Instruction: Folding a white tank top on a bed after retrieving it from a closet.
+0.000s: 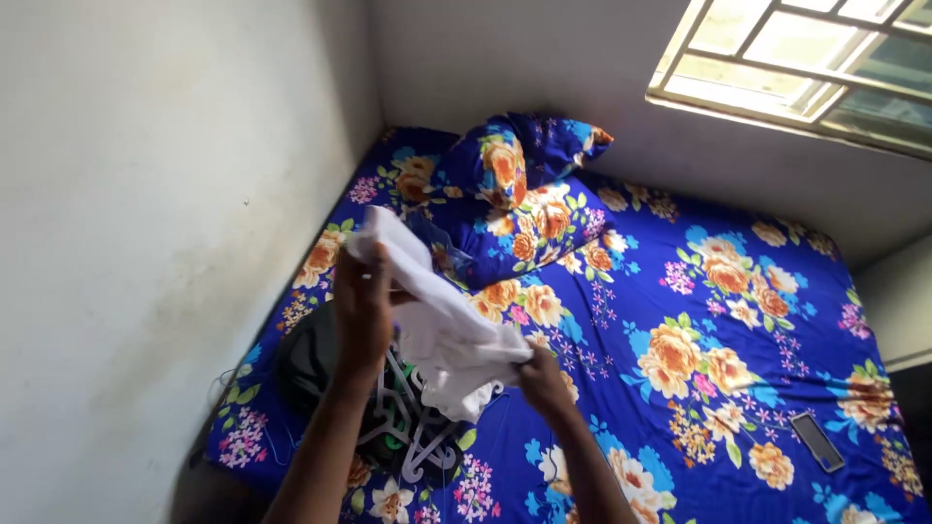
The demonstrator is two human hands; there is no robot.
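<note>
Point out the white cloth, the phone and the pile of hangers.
white cloth (442,325), head view, middle of the fabric between the hands.
phone (816,442), head view, centre of its dark screen.
pile of hangers (403,427), head view, pale hangers on the bed.

Blue floral-sheeted bed (738,320) in white-walled corner (146,194), sunlit barred window (806,58) above.

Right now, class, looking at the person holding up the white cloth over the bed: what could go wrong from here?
The white cloth, gripped by the left hand and the right hand, hangs just above a heap of plastic hangers and might snag on a hook. The phone lies near the bed's edge and could get knocked off.
</note>
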